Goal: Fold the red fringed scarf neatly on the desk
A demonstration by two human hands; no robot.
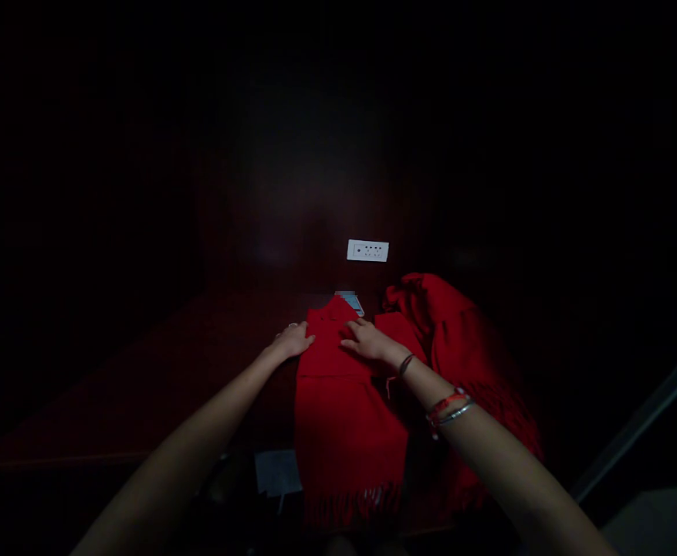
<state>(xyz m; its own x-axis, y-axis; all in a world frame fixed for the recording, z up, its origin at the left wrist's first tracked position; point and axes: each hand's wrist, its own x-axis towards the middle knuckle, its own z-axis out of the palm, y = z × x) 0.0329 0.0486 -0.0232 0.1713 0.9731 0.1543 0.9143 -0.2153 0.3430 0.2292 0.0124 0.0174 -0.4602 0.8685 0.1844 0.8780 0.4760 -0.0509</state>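
A red fringed scarf (343,417) lies lengthwise on a dark wooden table (141,386), its fringe hanging over the near edge. My left hand (292,340) rests flat at the scarf's far left corner, fingers stretched out, a ring on one finger. Flat on the scarf's far end lies my right hand (368,341), fingers spread; bracelets circle that wrist and forearm. Neither hand grips anything.
A heap of red fabric (459,332) is piled to the right of the flat scarf. A white socket plate (367,250) sits on the dark wall behind. A small pale object (350,300) lies beyond the scarf. White paper (277,471) shows below the table edge.
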